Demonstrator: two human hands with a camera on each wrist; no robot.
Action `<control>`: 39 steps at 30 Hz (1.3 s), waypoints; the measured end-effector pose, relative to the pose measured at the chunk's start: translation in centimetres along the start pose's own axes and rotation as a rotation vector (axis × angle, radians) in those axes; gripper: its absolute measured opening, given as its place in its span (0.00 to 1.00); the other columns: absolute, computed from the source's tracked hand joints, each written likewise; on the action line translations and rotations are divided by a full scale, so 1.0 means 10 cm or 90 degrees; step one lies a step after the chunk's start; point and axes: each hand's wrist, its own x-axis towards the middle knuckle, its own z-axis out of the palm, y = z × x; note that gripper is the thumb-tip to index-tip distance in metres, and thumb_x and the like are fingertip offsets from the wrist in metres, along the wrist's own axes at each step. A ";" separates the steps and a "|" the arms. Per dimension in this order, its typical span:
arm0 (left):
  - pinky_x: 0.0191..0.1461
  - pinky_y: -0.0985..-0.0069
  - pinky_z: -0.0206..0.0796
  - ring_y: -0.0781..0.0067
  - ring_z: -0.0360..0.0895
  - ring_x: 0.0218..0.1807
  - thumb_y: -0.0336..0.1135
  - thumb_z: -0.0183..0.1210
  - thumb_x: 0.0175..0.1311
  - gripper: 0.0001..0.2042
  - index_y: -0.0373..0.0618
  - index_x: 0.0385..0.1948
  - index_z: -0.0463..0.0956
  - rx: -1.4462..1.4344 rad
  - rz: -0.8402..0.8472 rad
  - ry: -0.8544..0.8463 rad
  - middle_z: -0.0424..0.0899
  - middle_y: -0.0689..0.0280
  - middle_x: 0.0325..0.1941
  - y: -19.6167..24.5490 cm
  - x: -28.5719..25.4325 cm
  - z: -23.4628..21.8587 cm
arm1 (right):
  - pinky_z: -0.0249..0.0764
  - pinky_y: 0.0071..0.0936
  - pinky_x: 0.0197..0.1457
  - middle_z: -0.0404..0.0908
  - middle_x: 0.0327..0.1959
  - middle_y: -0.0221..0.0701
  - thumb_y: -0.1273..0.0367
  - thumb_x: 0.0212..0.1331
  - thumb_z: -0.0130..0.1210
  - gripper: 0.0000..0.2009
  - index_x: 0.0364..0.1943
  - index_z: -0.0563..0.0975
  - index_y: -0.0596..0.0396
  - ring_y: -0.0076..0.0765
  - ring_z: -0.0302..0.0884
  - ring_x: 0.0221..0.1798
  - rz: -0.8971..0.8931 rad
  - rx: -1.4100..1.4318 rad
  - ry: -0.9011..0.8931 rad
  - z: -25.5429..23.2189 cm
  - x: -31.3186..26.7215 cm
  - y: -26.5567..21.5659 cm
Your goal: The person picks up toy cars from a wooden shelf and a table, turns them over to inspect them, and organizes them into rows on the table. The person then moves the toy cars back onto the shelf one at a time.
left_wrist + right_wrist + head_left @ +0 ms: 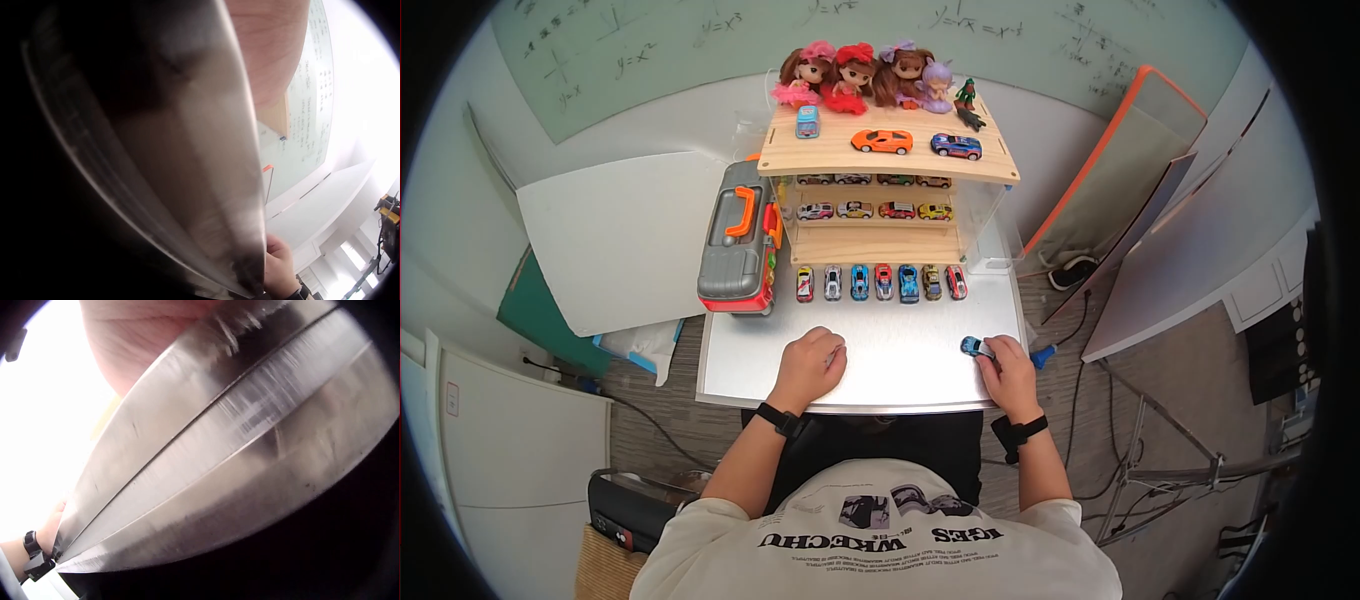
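My right hand (1008, 372) is at the front right of the silver table (900, 365), its thumb and fingers pinching a small blue toy car (974, 346) low over the surface. My left hand (810, 365) rests near the front edge, left of the middle, with its fingers loosely curled; no toy shows in it. Beyond the hands stands a row of several toy cars (884, 283), in front of a wooden display shelf (875, 246). The wrist views show mostly the metal table edge (187, 444) and part of each palm (269, 50), so the fingers are hidden there.
On the shelf tiers stand more toy cars (855, 210); its top holds an orange car (882, 142), a blue car (956, 146), several dolls (852, 85) and a small green figure (966, 95). A grey toolbox (738, 240) with an orange handle stands at the table's left.
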 end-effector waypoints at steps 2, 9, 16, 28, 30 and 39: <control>0.33 0.62 0.77 0.53 0.83 0.30 0.27 0.65 0.59 0.02 0.44 0.32 0.82 0.001 0.004 0.003 0.84 0.60 0.32 0.00 0.00 0.00 | 0.82 0.36 0.41 0.84 0.48 0.40 0.72 0.59 0.67 0.14 0.48 0.82 0.59 0.47 0.85 0.37 0.008 0.021 0.002 0.00 0.01 0.01; 0.33 0.62 0.77 0.52 0.83 0.30 0.27 0.65 0.58 0.03 0.44 0.32 0.82 0.013 -0.006 -0.005 0.84 0.60 0.32 0.00 0.01 0.01 | 0.81 0.33 0.38 0.85 0.48 0.38 0.71 0.60 0.67 0.13 0.48 0.82 0.58 0.43 0.84 0.33 0.009 0.028 0.007 0.02 0.01 0.01; 0.33 0.61 0.78 0.52 0.84 0.30 0.27 0.65 0.58 0.03 0.44 0.32 0.82 0.016 -0.004 -0.002 0.84 0.60 0.32 0.00 0.00 0.01 | 0.81 0.33 0.36 0.85 0.48 0.39 0.71 0.60 0.67 0.13 0.48 0.82 0.59 0.43 0.84 0.32 0.010 0.013 0.026 0.04 -0.01 0.02; 0.35 0.62 0.78 0.52 0.84 0.31 0.28 0.65 0.58 0.03 0.43 0.33 0.82 0.013 -0.006 -0.007 0.84 0.59 0.33 0.01 0.00 0.00 | 0.81 0.35 0.37 0.85 0.47 0.42 0.71 0.60 0.67 0.14 0.48 0.81 0.60 0.46 0.85 0.35 0.004 0.019 0.047 0.07 -0.03 0.05; 0.35 0.62 0.78 0.52 0.84 0.31 0.28 0.65 0.58 0.03 0.43 0.32 0.82 0.010 -0.003 -0.004 0.84 0.59 0.33 0.01 0.01 0.00 | 0.81 0.35 0.36 0.85 0.46 0.42 0.71 0.60 0.67 0.14 0.48 0.81 0.60 0.46 0.84 0.34 0.007 0.023 0.049 0.07 -0.04 0.05; 0.34 0.70 0.73 0.64 0.79 0.27 0.30 0.68 0.59 0.08 0.40 0.39 0.85 -0.057 -0.072 -0.094 0.82 0.61 0.30 -0.05 0.08 -0.11 | 0.79 0.31 0.34 0.86 0.43 0.39 0.72 0.57 0.67 0.12 0.44 0.82 0.59 0.41 0.82 0.29 -0.005 0.043 0.051 0.05 -0.04 0.02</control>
